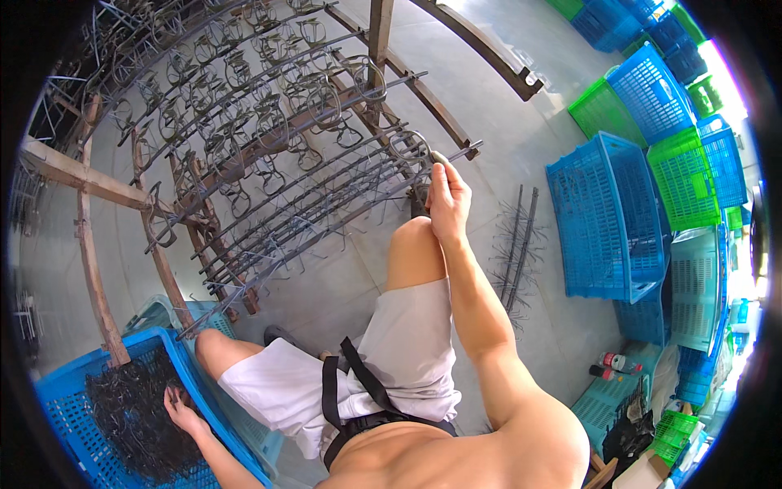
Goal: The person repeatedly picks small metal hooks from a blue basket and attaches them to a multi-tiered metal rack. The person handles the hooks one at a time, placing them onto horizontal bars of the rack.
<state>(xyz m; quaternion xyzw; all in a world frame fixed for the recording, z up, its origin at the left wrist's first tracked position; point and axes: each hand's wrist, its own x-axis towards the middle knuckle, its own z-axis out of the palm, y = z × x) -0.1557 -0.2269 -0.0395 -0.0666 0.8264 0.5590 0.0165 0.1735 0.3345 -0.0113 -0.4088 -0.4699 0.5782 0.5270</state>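
Observation:
My right hand (448, 196) is raised in front of my right knee, its fingers closed on the edge of a dark loop-shaped metal piece (410, 147). That piece is beside the right end of a long hooked rod (350, 208) on the rack. Far to the left, my left hand (183, 410) reaches down into a blue crate (61, 399). Its fingers are apart and touch a tangle of thin black metal pieces (134, 424). Some fingertips are hidden among them. Many similar loops (269, 118) hang in rows on the rack's upper rods.
A rusty metal rack (163, 261) stands in front of me, its legs close to the crate. Two spiky rods (517, 244) lie on the floor to the right. Stacked blue crates (599, 220) and green crates (684, 171) line the right side, with bottles (619, 363) near them.

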